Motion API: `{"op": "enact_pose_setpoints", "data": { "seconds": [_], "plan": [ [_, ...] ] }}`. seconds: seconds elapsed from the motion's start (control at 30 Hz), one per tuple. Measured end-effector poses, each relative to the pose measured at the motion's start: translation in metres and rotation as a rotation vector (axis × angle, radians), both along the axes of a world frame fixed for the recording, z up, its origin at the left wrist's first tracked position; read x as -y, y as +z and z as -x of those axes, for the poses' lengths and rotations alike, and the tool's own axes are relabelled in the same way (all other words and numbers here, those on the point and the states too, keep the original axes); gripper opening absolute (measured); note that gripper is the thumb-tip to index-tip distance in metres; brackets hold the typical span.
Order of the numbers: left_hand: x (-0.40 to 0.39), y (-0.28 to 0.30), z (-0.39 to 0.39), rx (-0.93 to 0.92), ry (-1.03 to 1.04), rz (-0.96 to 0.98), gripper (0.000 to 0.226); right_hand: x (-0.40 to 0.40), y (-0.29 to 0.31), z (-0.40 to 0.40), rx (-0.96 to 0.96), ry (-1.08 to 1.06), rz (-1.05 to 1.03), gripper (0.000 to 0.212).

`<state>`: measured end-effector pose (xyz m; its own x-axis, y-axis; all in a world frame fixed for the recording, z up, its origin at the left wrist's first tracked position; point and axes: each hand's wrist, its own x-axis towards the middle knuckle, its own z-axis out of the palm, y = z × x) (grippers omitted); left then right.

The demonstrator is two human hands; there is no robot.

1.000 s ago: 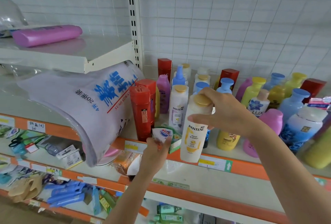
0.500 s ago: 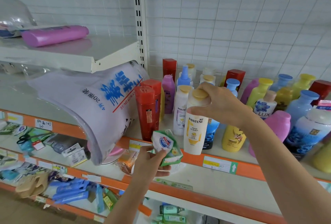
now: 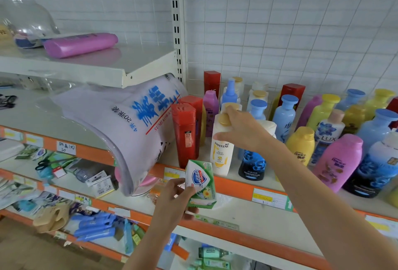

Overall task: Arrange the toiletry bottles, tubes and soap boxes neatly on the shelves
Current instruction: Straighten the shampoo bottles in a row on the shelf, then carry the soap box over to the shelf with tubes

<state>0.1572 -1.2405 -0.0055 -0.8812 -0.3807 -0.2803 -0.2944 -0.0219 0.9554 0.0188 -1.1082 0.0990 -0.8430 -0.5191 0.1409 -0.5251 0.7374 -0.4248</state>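
From my remote feed, two bare forearms come into view from the lower edge, sleeveless as far as the picture reaches. The left hand and right hand wear no gloves; I see no rings, watch or wristbands on either wrist or finger.

Shop: price-tag strips on shelves w/ stocked toiletry bottles.

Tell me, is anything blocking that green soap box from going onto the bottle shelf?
The front edge is crowded: the white Pantene bottle under the right hand and the red bottle stand directly above the green soap box held by the left hand.
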Motion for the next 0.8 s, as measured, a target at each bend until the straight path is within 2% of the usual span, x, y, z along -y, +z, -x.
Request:
{"op": "enact_pose_setpoints", "data": {
  "seconds": [0.3,0.43,0.7,0.8],
  "plan": [
    [-0.002,0.006,-0.002,-0.037,0.001,-0.046,0.025,0.005,-0.004,0.005,-0.170,0.052,-0.082,0.059],
    [-0.004,0.013,-0.005,-0.084,0.031,-0.080,0.018,0.004,0.000,0.005,-0.208,0.053,-0.112,0.060],
    [-0.011,0.042,-0.017,-0.331,0.086,-0.048,0.021,-0.010,0.031,-0.007,-0.291,0.075,0.015,0.040],
    [-0.011,0.057,-0.016,-0.430,0.062,-0.037,0.025,-0.011,0.045,-0.016,-0.265,0.136,0.083,0.039]
  ]
}}
